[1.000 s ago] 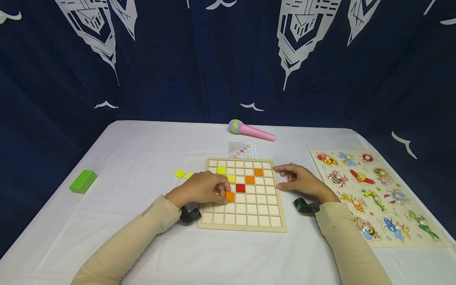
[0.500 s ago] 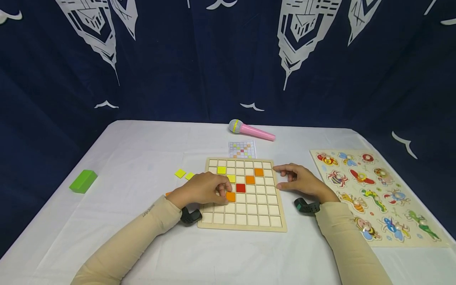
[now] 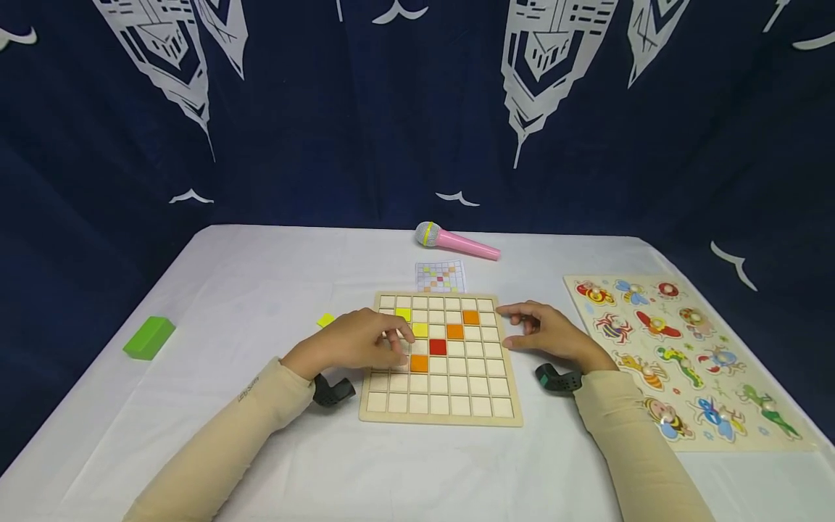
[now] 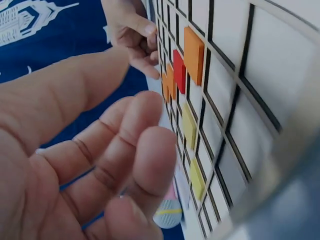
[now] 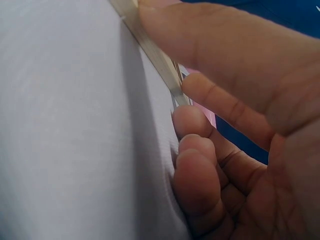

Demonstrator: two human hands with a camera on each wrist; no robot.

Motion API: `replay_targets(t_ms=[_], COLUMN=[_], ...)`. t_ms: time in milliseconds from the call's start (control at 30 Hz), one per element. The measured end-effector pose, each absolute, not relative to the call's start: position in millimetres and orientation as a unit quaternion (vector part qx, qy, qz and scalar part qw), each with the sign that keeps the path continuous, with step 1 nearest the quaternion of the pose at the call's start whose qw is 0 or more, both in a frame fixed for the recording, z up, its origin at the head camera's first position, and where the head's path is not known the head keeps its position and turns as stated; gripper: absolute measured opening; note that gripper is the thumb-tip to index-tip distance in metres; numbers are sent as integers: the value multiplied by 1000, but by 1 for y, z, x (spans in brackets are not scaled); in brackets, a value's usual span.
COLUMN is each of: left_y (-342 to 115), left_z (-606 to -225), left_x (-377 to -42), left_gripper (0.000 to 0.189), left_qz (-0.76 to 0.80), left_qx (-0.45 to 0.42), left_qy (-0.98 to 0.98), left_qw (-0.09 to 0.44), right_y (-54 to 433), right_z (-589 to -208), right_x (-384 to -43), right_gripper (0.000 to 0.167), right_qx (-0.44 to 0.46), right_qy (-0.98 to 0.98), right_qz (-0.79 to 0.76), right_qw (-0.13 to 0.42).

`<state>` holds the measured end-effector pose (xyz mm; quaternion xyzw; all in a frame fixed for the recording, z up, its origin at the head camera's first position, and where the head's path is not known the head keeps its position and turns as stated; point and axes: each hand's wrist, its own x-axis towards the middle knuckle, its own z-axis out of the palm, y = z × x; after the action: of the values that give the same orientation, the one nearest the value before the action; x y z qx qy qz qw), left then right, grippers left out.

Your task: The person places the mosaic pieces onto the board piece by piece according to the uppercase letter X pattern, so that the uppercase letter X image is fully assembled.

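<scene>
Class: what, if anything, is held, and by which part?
Nothing: the left hand is empty; the right hand only touches the right edge of the board.

We get even, moderately bright light over the counter [image 3: 326, 464], with soft shadows, before a dark curtain [image 3: 359, 130]. In the left-wrist view we find the near rim of the board [image 4: 285, 165] blurred; the right-wrist view looks hazy, grey shadow beside the board.

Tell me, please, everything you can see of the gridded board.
The gridded board looks like pale wood, ribs dividing it into square cells. It lies flat on the white table, holding two yellow tiles, a red tile and three orange tiles. The right hand touches its right edge; the left hand, over its left side, hides some cells.
</scene>
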<state>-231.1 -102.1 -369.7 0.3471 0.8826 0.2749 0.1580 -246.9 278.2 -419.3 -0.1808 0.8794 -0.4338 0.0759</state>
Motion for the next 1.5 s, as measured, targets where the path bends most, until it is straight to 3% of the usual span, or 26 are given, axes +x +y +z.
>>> replay_targets(t_ms=[333, 867, 1233, 1500], left_y=[-151, -208, -226, -224], left_z=[-375, -392, -403, -406], left_x=[-230, -259, -265, -267], left_gripper=[25, 26, 49, 44], left_qz=[333, 396, 375, 327], left_qx=[343, 237, 188, 179], left_qy=[869, 881, 899, 919], left_qw=[130, 102, 127, 127], right_y=[276, 278, 277, 278], right_z=[-418, -420, -421, -420], right_x=[-247, -248, -249, -248], right_gripper=[61, 61, 60, 60], right_qx=[-180, -187, -188, -186], right_qy=[881, 882, 882, 878], right_qz=[-430, -425, -425, -433], right_qw=[80, 78, 81, 79])
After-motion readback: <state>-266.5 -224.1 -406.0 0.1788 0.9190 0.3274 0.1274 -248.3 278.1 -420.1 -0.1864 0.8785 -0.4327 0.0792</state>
